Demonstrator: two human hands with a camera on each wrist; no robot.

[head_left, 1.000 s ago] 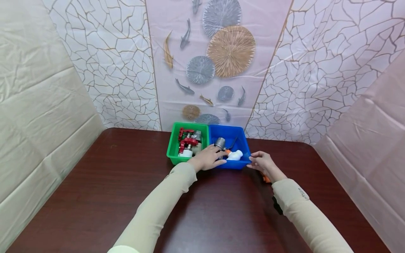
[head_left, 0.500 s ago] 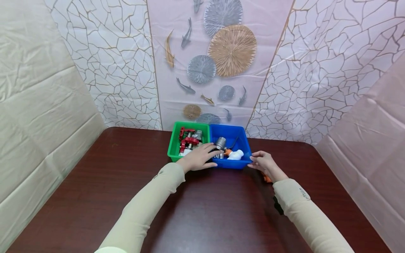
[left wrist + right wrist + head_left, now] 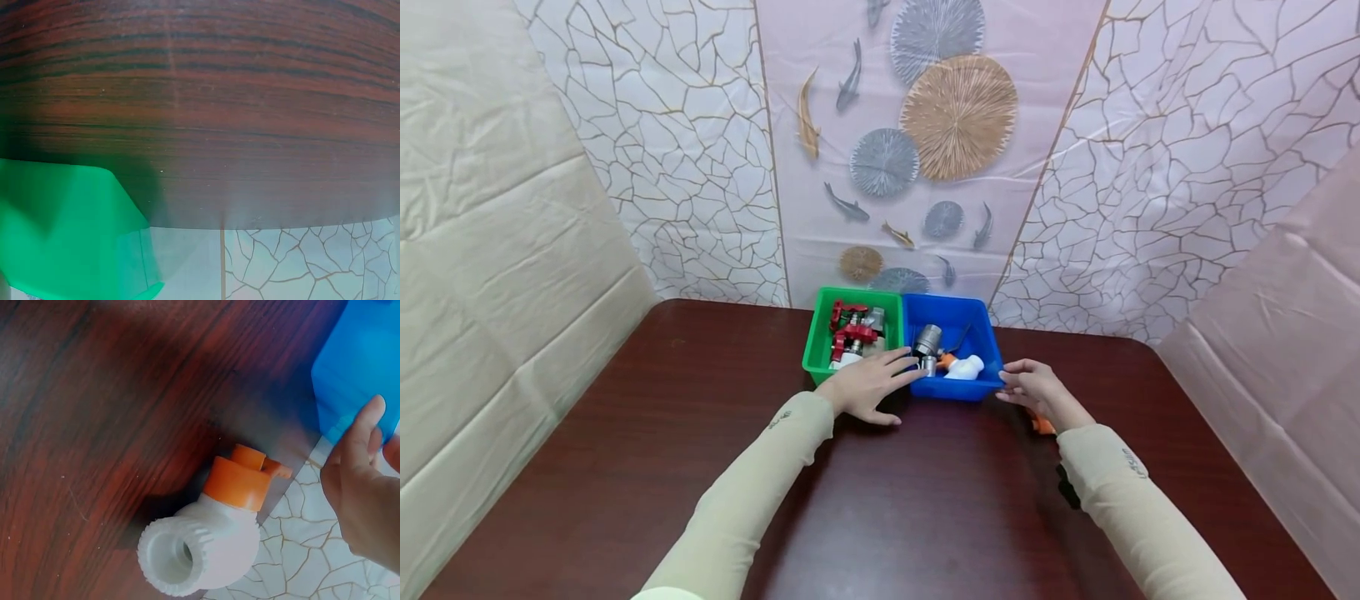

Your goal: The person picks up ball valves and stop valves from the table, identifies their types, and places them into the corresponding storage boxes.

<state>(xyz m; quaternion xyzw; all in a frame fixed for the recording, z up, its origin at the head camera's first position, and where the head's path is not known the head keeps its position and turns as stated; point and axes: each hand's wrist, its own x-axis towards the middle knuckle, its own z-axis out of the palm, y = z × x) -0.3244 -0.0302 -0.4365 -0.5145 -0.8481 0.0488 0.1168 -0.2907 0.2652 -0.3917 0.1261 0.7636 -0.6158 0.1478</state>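
Observation:
My left hand (image 3: 868,385) is spread with straight fingers over the front rims of the green bin (image 3: 818,354) and the blue bin (image 3: 950,388); whether it touches them cannot be told. Out of its wrist view, it leaves only the green bin (image 3: 69,225) showing there. My right hand (image 3: 1037,390) pinches the blue bin's front right corner, and the right wrist view has its fingers (image 3: 356,444) against the blue wall (image 3: 356,369). Inside the blue bin lie a grey metal fitting (image 3: 928,339) and a white plastic valve (image 3: 966,367) with an orange part.
Several red-handled valves (image 3: 855,333) and other fittings fill the green bin. Below my right wrist, another white valve with an orange handle (image 3: 237,482) lies on the dark wood table (image 3: 925,500). A patterned cloth wall (image 3: 1075,275) stands directly behind.
My left hand has drawn left out of the blue bin, and its thumb has spread away from the fingers. My right hand stays at the blue bin's corner; the head view has shifted slightly.

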